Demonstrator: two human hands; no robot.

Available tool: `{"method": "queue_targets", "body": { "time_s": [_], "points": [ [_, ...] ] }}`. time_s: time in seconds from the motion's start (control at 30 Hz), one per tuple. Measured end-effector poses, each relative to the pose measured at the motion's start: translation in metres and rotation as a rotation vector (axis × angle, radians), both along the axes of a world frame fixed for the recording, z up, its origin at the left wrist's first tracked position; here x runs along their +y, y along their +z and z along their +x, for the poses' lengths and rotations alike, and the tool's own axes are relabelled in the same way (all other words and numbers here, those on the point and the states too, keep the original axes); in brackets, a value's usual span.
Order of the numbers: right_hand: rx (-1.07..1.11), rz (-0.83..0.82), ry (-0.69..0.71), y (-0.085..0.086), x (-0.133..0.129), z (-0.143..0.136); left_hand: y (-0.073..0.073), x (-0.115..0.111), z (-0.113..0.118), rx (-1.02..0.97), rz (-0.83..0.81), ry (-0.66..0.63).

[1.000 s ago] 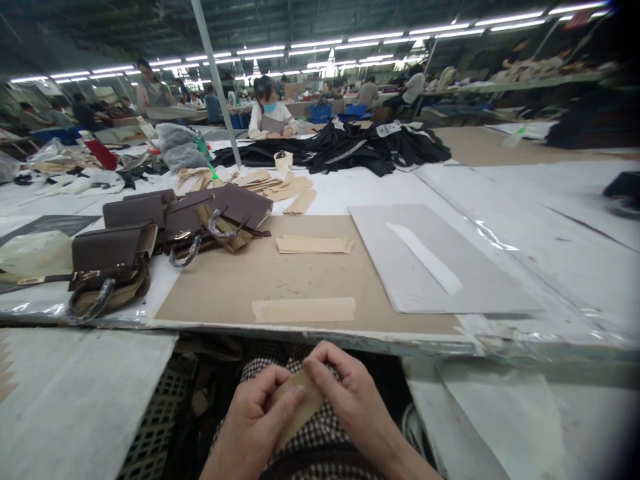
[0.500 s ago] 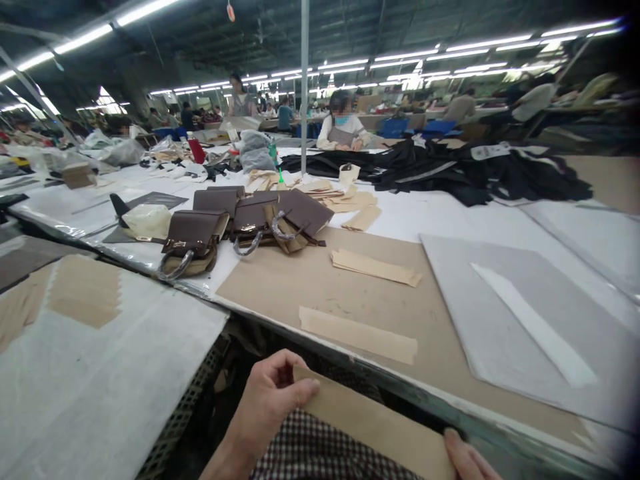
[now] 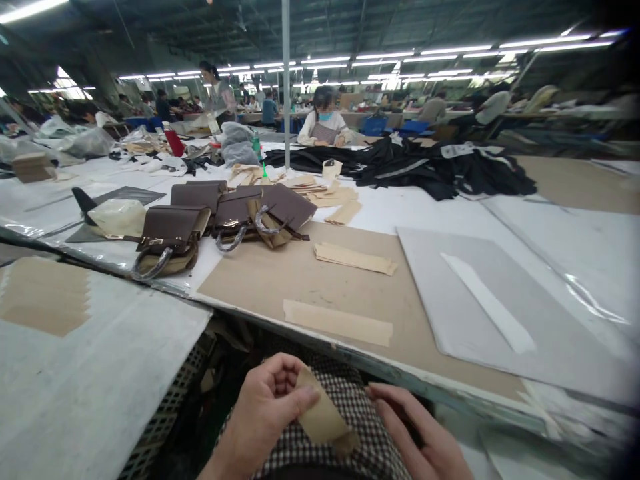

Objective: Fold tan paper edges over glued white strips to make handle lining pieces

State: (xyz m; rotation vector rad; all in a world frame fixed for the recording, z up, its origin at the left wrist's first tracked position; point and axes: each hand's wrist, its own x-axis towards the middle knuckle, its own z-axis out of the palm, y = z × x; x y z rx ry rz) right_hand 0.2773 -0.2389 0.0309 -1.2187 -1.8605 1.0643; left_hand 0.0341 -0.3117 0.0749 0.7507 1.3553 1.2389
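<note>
My left hand point(image 3: 273, 410) pinches one end of a tan strip point(image 3: 320, 413) between thumb and fingers. The strip slants down over the checked cloth point(image 3: 350, 380) on my lap, and its lower end looks curled and blurred. To its right, my right hand point(image 3: 417, 430) is apart from the strip. Its fingers are extended and nothing shows between them. On the brown board point(image 3: 250, 280) ahead lie a single tan strip point(image 3: 337, 322) near the table edge and a small stack of tan strips point(image 3: 355, 259) behind it.
Several dark brown handbags point(image 3: 173, 230) with wrapped handles stand left of the board. A grey sheet point(image 3: 425, 293) carrying a white strip point(image 3: 487, 303) lies at right. Black material point(image 3: 400, 163) is heaped farther back, near a metal pole point(image 3: 287, 87) and a seated co-worker point(image 3: 325, 123).
The strip was stretched between both hands. My right hand has let go of its end and moved left and up, and the strip now hangs from my left hand. The view has shifted right.
</note>
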Motion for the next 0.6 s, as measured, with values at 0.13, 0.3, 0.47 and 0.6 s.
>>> {"method": "queue_targets", "body": {
  "time_s": [0.13,0.3,0.47,0.6],
  "points": [
    [0.182,-0.150,0.255,0.045,0.000,-0.052,0.005,-0.002,0.011,0.080,0.016,-0.074],
    [0.331,-0.362,0.288,0.051,-0.001,-0.077,0.011,-0.005,0.017,0.203,0.041,-0.050],
    [0.495,-0.651,0.211,0.039,-0.005,-0.069,0.002,-0.005,0.017,0.243,0.113,-0.017],
    [0.482,-0.616,0.142,0.042,-0.009,-0.068,-0.002,-0.005,0.019,0.472,0.298,-0.019]
  ]
}}
